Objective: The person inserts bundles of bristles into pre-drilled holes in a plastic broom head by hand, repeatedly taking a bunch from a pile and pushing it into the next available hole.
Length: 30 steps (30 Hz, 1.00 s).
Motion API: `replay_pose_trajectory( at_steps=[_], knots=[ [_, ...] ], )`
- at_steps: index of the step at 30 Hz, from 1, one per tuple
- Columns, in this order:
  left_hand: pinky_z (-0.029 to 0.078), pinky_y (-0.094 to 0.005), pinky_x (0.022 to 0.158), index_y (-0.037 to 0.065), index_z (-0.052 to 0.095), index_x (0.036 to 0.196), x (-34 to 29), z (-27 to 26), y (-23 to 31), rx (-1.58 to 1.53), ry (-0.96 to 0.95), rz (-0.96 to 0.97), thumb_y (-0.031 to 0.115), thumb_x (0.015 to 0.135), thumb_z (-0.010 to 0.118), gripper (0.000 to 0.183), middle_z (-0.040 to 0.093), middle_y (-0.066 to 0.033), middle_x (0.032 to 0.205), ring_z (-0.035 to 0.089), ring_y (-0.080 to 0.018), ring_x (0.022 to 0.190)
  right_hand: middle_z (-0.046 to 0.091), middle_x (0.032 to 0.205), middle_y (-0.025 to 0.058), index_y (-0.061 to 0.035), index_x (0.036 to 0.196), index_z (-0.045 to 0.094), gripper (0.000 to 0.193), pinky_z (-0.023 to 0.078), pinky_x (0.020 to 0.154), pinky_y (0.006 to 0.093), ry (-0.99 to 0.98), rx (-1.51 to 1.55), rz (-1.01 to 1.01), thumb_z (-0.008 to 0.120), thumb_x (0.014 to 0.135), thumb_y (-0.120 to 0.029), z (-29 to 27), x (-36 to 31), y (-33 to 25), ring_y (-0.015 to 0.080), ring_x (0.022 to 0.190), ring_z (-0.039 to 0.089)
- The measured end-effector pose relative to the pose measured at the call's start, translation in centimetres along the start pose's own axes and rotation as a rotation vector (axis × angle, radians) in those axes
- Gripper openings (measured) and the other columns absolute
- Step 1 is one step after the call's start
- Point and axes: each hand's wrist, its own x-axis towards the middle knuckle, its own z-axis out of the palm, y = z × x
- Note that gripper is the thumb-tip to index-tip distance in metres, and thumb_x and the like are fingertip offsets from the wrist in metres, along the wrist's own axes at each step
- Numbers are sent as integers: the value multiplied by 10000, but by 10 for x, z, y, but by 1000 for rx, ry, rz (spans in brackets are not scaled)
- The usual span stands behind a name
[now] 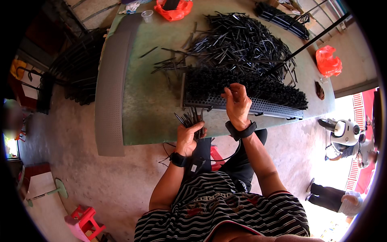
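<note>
A bundle of thin black strips (pixel 188 118) is gripped in my left hand (pixel 188 139), in front of the table's near edge, its ends fanning out above the fingers. My right hand (pixel 238 105) is raised over the front side of a long perforated metal holder (pixel 266 109). Its fingers are curled with the thumb close to them; anything pinched there is too small to make out. Upright black strips (pixel 274 90) fill the holder densely, like bristles. Behind it lies a large loose pile of black strips (pixel 242 40).
A grey perforated sheet (pixel 109 88) lies along the left edge of the green table (pixel 145 101). A clear cup (pixel 147 16) and red plastic bags (pixel 173 10) stand at the back. A red stool (pixel 84 222), a scooter (pixel 344 132) and people are around.
</note>
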Motion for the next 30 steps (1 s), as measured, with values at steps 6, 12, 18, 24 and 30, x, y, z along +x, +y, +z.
replay_pose_trajectory(
  at_steps=[6,12,18,24,30],
  knots=[
    [510,-309,504,23,597,959,-1,-3,2,-19,-7,1,18,744,683,232,639,-84,798,620,-201,606,595,769,105,-20,936,560,149,486,514,306,-123,-282,-231,609,796,-9,-1,5,5,225,619,620],
    [515,-312,512,26,592,971,-2,-1,5,-19,-7,6,20,747,683,242,637,-88,791,626,-208,624,560,843,96,-57,926,599,218,482,532,353,-315,-621,-409,596,715,-2,-8,11,-7,276,723,590],
    [510,-303,514,20,597,954,0,-5,4,-58,6,35,17,756,676,213,640,-85,781,626,-192,620,566,1030,132,-37,961,614,323,517,568,314,-780,-407,-910,613,638,-33,-23,-29,-32,232,822,588],
    [488,-285,510,17,614,939,3,-3,-5,-153,-48,-40,29,765,677,185,640,-94,783,605,-183,579,592,1009,122,-16,958,623,285,509,577,279,-798,-189,-829,644,674,-31,-36,-41,-16,222,789,603],
    [461,-286,475,10,601,984,-10,-1,1,139,-170,10,62,796,649,202,643,-99,786,589,-173,552,650,779,88,51,964,584,135,516,582,228,-180,339,297,586,834,15,-28,-21,-23,128,657,644]
  ],
)
